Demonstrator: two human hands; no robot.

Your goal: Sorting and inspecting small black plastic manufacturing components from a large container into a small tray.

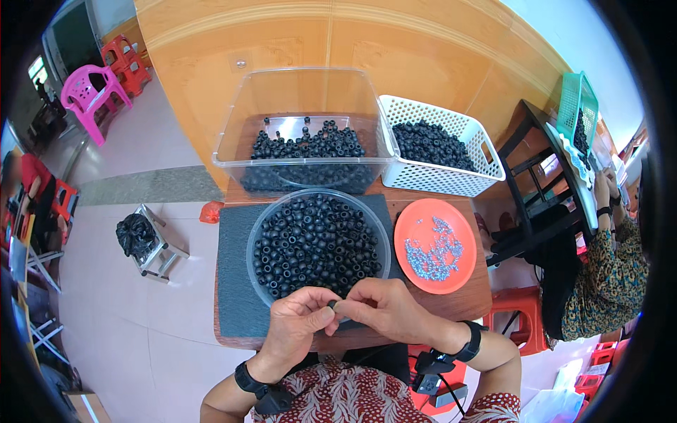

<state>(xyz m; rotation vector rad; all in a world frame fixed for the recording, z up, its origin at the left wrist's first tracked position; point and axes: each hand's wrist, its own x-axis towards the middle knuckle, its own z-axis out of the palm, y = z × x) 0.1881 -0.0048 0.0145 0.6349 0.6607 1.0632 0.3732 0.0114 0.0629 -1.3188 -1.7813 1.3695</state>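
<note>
A small black piece [331,304] is sitting where the fingertips of 2 hands are meeting, at the near rim of a clear round bowl [251,247]. For good handling, I judge that a light, steady pinch is serving best: the left fingertips bracing the piece from its side, the right fingertips doing the fine work, and both wrists staying low so that a slip is likelier to be landing in the bowl than on the floor. Squeezing hard would, I think, be risking a shot-away piece.

The left hand [295,324] is holding the piece between thumb and index finger, with almost no gap. The right hand [384,307] is pinching narrowly too, its thumb and index tips pressing in at the piece; whether they are hiding another tiny bit, I cannot tell.

Beyond the hands, hollow black pieces [317,243] are filling the bowl, which is resting on a dark mat [236,275]. Just right of it, an orange-red plate [437,286] is carrying small shiny bits [441,262]. Farther back, 1 clear bin [303,162] and 1 white perforated basket [441,180] are holding more black pieces.
</note>
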